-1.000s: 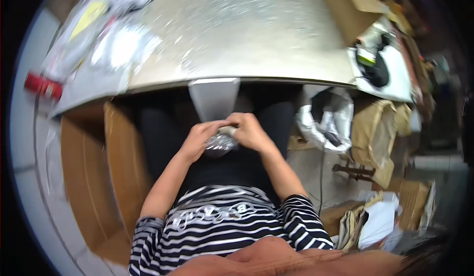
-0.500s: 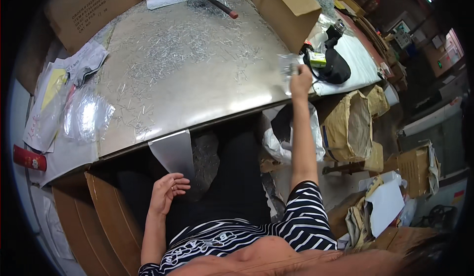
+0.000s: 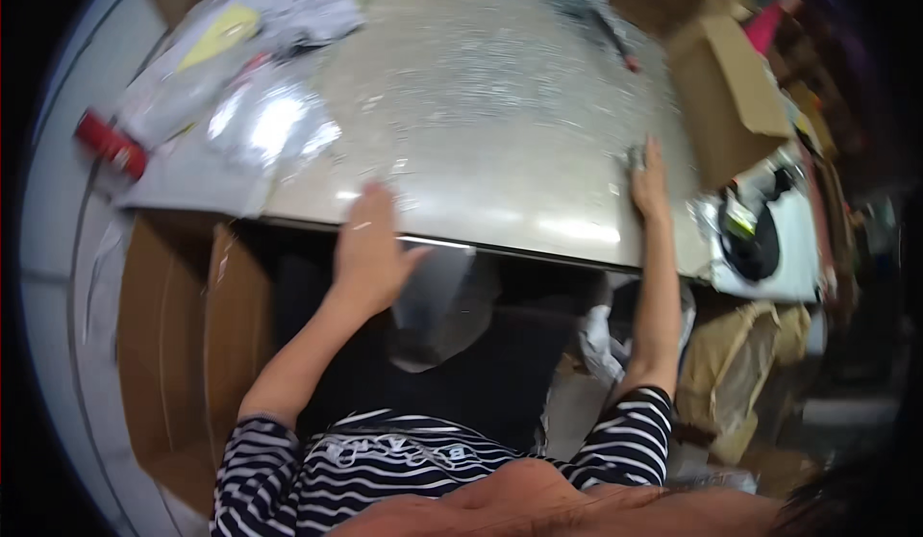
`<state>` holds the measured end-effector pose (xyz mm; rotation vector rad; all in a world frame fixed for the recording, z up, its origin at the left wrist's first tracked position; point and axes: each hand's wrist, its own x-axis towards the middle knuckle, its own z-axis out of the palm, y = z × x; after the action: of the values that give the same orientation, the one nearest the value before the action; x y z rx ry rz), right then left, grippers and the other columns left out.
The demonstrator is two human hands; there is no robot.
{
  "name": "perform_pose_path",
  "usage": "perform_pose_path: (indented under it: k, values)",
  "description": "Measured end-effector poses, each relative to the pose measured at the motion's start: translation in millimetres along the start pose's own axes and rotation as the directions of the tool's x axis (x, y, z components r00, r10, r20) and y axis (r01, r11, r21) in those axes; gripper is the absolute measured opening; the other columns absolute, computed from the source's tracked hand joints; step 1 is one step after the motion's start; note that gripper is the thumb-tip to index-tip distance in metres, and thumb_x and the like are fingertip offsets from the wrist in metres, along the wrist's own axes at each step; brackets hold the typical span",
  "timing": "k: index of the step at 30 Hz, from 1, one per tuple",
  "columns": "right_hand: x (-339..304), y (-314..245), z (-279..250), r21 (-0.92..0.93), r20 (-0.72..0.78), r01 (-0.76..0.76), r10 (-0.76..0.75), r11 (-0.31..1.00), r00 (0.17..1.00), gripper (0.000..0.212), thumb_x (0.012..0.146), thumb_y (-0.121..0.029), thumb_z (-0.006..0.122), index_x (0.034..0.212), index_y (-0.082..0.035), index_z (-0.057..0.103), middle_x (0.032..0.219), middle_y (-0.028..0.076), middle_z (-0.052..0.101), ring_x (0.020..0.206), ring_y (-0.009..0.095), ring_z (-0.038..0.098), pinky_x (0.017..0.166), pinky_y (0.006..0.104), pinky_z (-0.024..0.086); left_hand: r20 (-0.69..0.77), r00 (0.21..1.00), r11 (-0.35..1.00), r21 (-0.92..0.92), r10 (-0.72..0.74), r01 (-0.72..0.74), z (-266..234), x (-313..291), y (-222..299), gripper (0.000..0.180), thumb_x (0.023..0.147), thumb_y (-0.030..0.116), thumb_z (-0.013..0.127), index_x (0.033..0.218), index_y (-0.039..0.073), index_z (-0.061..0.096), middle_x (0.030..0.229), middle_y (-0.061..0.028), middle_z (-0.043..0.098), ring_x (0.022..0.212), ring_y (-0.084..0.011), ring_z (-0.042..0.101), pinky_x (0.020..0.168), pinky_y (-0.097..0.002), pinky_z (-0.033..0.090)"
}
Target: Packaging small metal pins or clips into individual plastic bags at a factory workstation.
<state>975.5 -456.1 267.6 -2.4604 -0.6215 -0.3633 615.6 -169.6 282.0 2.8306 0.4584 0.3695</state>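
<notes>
Left hand (image 3: 369, 258): fingers extended, thumb apart, over the front edge of the desk (image 3: 500, 196). Right hand (image 3: 650, 186): fingers straight, over desk; blur obscures contact.

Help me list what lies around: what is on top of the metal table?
On the table: blurred, scattered thin silvery pieces and a dark red-tipped tool; clear plastic lies left, a cardboard box right. Whatever lies beneath the box or right hand is covered.

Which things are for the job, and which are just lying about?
Probably for the job, near the left hand or right hand: metal tabletop, blurred shiny bits, translucent sheet.

Probably just lying about: red cylinder, yellow paper.
</notes>
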Motion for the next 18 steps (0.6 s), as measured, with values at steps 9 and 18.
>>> perform_pose_path:
  k: [9, 18]
  values:
    - [-70.8, -160.3, 40.1, 0.13, 0.338, 0.273, -0.301, 0.953, 0.892, 0.051, 0.095, -0.017, 0.049, 0.141, 0.001, 0.038, 0.149, 0.022, 0.032, 0.141, 0.035, 0.025, 0.116, 0.0399, 0.021, -0.348, 0.914, 0.951, -0.145, 0.21, -0.273, -8.9, 27.5, -30.8, 0.068, 0.091, 0.031, 0.058, 0.138, -0.011, 0.033, 0.145, -0.0289, 0.032, 0.137, -0.0418, 0.029, 0.113, -0.046, 0.025]
    - [-92.0, -209.4, 71.9, 0.011, 0.265, 0.431, -0.418, 0.902, 0.869, 0.049, 0.095, -0.02, 0.05, 0.14, -0.003, 0.041, 0.148, 0.019, 0.035, 0.14, 0.034, 0.027, 0.114, 0.0418, 0.023, -0.338, 0.932, 0.991, 0.057, 0.13, -0.118, -7.7, -12.4, -101.0, 0.053, 0.087, 0.02, 0.062, 0.132, -0.003, 0.046, 0.136, -0.0203, 0.047, 0.127, -0.0378, 0.043, 0.107, -0.0438, 0.034]
